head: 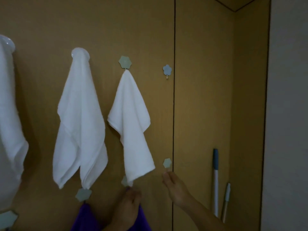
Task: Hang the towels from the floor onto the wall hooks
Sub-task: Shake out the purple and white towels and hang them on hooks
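Three white towels hang on the brown wall: one at the far left point(10, 114), one from a round white hook point(80, 127), one from a green flower hook point(133, 124). A purple towel point(85, 217) hangs from a lower green hook point(83, 195). My left hand point(128, 209) grips a second purple towel point(141, 220) just under another low green hook point(125, 180), which the white towel's tip partly hides. My right hand point(175, 187) is open, its fingertips touching the wall just below a bare green hook point(167, 163).
A blue flower hook point(167, 70) is bare at upper right. Another green hook point(8, 217) shows at the lower left edge. Two mop or broom handles point(216, 180) lean in the corner on the right. A dark vertical seam point(174, 97) splits the wall panels.
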### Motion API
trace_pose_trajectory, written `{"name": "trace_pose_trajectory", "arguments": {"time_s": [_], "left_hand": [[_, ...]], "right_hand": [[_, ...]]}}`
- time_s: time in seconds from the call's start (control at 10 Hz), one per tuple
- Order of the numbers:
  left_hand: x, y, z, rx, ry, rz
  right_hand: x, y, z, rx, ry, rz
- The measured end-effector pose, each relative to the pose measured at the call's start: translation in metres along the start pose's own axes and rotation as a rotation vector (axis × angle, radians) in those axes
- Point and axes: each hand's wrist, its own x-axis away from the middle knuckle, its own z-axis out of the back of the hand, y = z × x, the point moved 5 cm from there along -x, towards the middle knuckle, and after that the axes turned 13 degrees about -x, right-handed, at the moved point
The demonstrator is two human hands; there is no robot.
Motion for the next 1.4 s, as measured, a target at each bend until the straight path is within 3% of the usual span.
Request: {"name": "trace_pose_trajectory", "arguments": {"time_s": [0.2, 0.4, 0.6, 0.8, 1.1, 1.3, 1.4], "left_hand": [[0.066, 0.014, -0.081, -0.198, -0.308, -0.107], [0.1, 0.086, -0.121, -0.168, -0.411, -0.334], [0.184, 0.119, -0.149, -0.125, -0.633, -0.619], [0.309, 0.114, -0.172, -0.103, -0.896, -0.801], [0.594, 0.092, -0.161, -0.141, -1.317, -1.178], [0.753, 0.055, -0.15, -0.329, -1.482, -1.292], [0.817, 0.032, -0.143, -0.393, -1.547, -1.263]], "right_hand": [[0.066, 0.027, 0.054, 0.287, 0.064, -0.044], [0.161, 0.039, 0.101, 0.45, 0.205, -0.246], [0.278, 0.042, 0.108, 0.494, 0.48, -0.44], [0.44, 0.045, 0.072, 0.502, 0.716, -0.66], [0.748, 0.04, -0.013, 0.408, 1.038, -1.114], [0.916, 0.046, -0.085, 0.248, 1.209, -1.255], [0.985, 0.051, -0.112, 0.159, 1.232, -1.33]]}}
